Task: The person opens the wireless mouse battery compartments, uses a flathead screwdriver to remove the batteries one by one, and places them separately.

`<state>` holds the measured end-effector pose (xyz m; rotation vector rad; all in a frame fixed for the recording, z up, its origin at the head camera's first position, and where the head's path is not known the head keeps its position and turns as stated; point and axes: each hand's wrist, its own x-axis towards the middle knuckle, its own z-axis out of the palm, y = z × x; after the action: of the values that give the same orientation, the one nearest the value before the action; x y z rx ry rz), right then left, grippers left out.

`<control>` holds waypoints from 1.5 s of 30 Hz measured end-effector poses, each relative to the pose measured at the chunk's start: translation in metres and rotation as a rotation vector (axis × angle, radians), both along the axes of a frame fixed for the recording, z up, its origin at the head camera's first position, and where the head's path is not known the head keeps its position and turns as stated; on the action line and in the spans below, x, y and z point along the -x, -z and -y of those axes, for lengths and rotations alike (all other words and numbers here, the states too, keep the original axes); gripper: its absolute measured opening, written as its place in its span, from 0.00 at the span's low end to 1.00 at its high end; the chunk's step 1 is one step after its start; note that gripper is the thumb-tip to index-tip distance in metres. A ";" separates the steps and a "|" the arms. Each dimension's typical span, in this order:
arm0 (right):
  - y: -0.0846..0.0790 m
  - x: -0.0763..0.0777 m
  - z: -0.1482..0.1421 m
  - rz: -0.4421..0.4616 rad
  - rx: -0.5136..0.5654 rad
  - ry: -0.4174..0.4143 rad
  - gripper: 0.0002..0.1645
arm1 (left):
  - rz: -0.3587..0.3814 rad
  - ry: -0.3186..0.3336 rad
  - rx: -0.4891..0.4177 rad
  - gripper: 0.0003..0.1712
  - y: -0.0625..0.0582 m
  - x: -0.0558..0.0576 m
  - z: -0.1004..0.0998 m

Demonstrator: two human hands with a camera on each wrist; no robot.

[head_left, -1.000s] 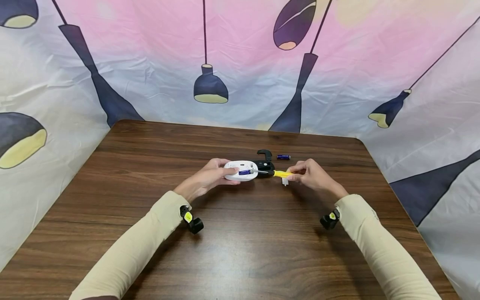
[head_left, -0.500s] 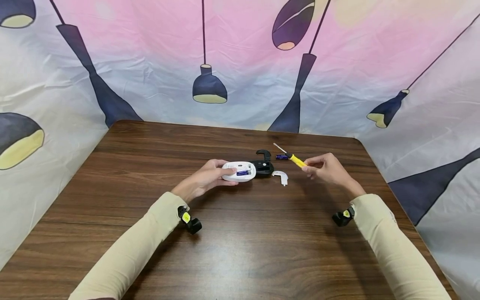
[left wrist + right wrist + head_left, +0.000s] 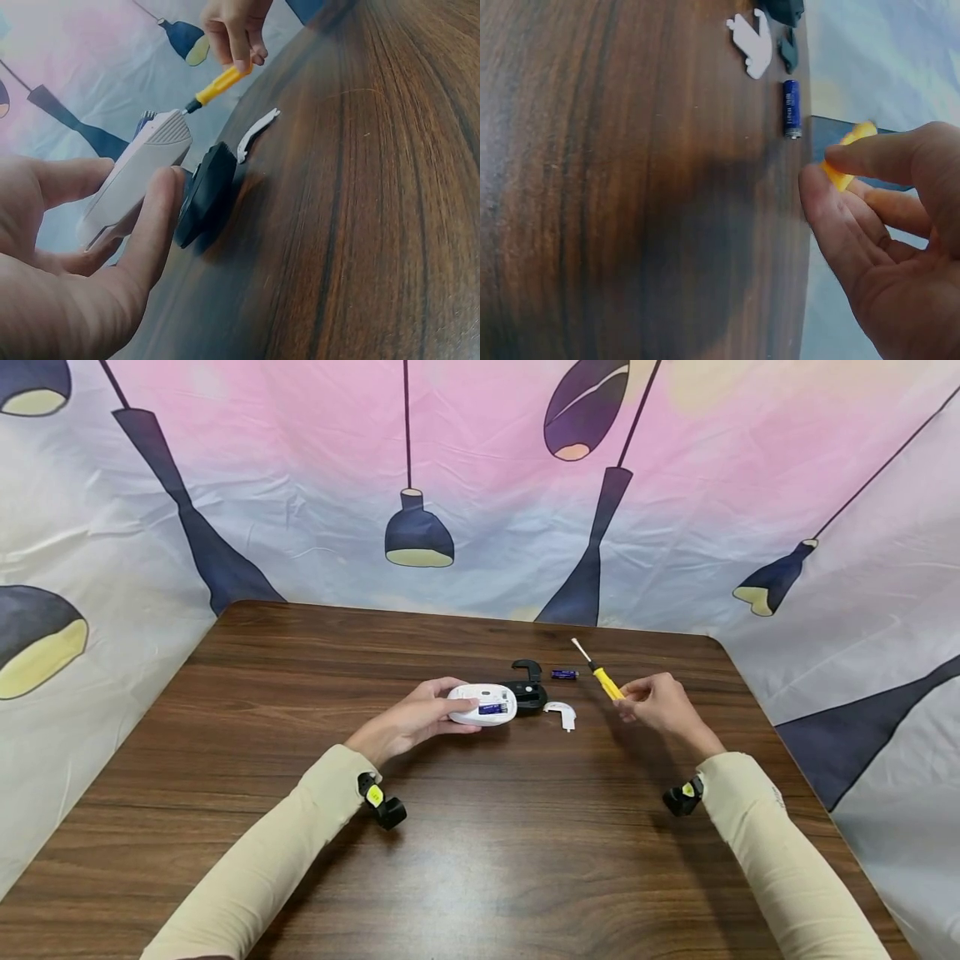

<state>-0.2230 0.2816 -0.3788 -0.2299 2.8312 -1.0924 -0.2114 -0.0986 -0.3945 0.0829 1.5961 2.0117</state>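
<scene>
My left hand (image 3: 405, 720) grips a white computer mouse (image 3: 486, 694) between thumb and fingers, held off the table with its underside up. A blue battery (image 3: 492, 709) shows in its uncovered compartment. In the left wrist view the white mouse (image 3: 135, 180) tilts beside a black mouse (image 3: 208, 195). My right hand (image 3: 663, 703) pinches a yellow-handled screwdriver (image 3: 606, 682), its tip pointing away and to the left, apart from the mouse. The right wrist view shows only its yellow handle (image 3: 861, 133); the shaft is hidden there.
On the brown wooden table (image 3: 465, 843), the black mouse (image 3: 534, 695) lies with a black curved cover (image 3: 530, 666) behind it. A white battery cover (image 3: 564, 713) is to its right. A loose blue battery (image 3: 565, 675) lies farther back. Printed cloth hangs behind the table.
The screwdriver's tip was at the battery in the mouse; my right hand has since drawn it away to the right and turned its tip toward the back. My left hand stays nearly in place.
</scene>
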 end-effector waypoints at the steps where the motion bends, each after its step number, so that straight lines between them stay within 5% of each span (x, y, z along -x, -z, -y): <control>1: 0.002 0.001 0.000 0.003 -0.003 0.014 0.14 | -0.002 -0.002 0.001 0.27 0.000 0.000 0.000; 22: 0.027 0.004 0.011 0.076 -0.023 0.208 0.14 | -0.014 -0.018 0.022 0.28 0.002 -0.001 -0.002; 45: 0.015 -0.002 0.013 0.035 -0.070 0.199 0.20 | -0.010 -0.017 0.013 0.28 -0.001 -0.003 -0.002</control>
<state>-0.2214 0.2688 -0.3943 0.0776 2.9033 -1.0159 -0.2085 -0.0970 -0.3935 0.0749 1.6209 2.0165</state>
